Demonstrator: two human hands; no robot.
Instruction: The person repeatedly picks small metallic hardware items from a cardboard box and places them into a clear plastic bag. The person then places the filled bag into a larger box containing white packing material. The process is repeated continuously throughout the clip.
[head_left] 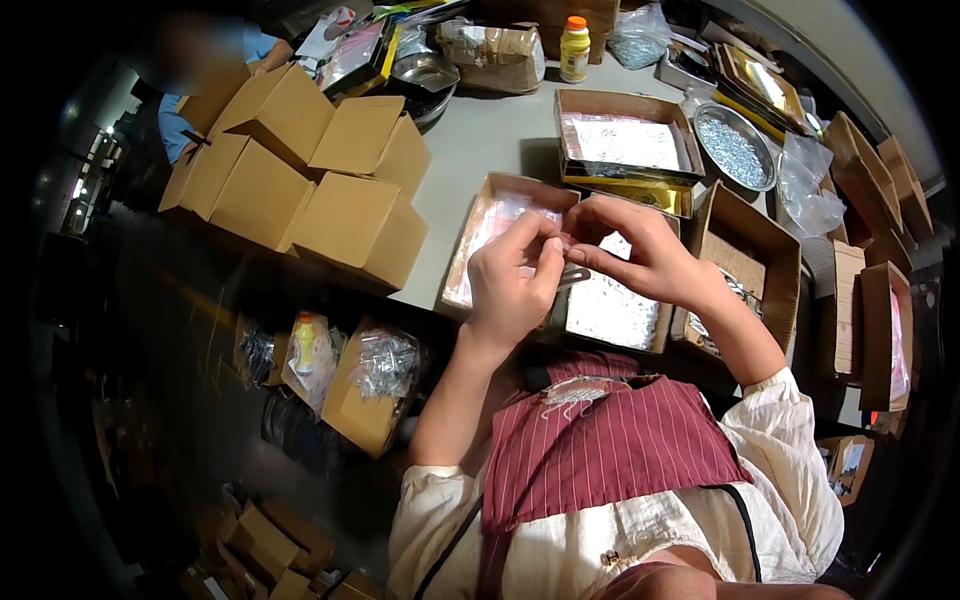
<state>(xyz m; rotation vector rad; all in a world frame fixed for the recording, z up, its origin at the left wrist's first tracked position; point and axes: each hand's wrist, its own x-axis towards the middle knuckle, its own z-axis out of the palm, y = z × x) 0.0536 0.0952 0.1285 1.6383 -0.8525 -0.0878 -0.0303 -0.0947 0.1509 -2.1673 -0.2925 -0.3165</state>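
Two hands (pixel 515 275) (pixel 640 250), small piece (pixel 566 241) perhaps pinched, box rims (pixel 464 240) beneath, tabletop (pixel 495 125) beyond

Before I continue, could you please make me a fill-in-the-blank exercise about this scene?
The yellow bottle on the table has an ____ cap.
Of the left hand and right hand, the ____ is nearer the tan cartons.
The bowl of shiny pieces lies to the ____ of both hands.

Missing: orange; left; right.
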